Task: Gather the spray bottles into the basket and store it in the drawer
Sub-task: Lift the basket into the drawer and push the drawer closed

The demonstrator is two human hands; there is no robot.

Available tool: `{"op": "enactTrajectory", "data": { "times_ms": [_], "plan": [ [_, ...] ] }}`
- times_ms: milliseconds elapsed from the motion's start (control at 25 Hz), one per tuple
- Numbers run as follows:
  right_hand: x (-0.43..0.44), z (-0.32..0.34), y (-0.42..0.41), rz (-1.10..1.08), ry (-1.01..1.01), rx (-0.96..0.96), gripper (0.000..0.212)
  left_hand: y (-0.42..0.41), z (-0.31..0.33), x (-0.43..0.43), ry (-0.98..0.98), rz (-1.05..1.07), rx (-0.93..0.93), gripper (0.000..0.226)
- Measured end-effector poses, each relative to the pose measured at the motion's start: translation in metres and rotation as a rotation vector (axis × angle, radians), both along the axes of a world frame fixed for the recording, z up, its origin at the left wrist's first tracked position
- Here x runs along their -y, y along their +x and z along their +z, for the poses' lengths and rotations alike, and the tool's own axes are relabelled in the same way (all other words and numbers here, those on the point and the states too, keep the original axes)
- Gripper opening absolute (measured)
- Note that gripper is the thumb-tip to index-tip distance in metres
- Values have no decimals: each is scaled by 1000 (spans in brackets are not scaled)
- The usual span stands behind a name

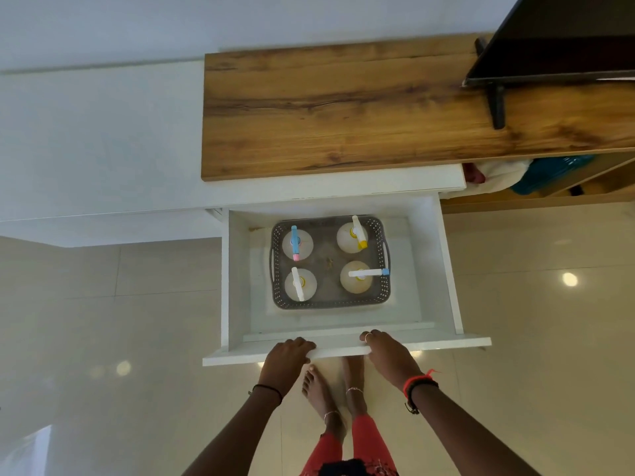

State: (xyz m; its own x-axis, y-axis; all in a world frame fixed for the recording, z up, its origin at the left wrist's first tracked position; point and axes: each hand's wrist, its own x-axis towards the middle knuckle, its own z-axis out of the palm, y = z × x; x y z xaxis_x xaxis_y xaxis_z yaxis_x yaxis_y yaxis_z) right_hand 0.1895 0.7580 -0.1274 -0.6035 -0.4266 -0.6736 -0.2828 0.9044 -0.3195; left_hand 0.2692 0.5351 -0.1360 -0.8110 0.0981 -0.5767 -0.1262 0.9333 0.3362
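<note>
A grey perforated basket [330, 303] sits on the floor of the open white drawer [237, 280]. Several pale spray bottles stand upright in it: one with a blue and pink trigger [296, 244], one with a white and yellow trigger [353, 236], one with a white trigger [300, 285], one with a white and blue trigger [357, 277]. My left hand [287, 355] and my right hand [386, 350] both grip the top edge of the drawer front [338, 352], fingers curled over it.
A wooden cabinet top [343, 111] lies above the drawer, with a dark TV [556, 39] on a stand at the right. An open shelf holds cloth and a teal item [546, 175]. My bare feet [338, 389] stand on the glossy tiled floor under the drawer front.
</note>
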Motion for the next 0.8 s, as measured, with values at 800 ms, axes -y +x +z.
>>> {"op": "enactTrajectory", "data": {
  "times_ms": [800],
  "plan": [
    [32,10,-87,-26,184,-226,26,-81,20,21,-198,251,-116,41]
  ]
}}
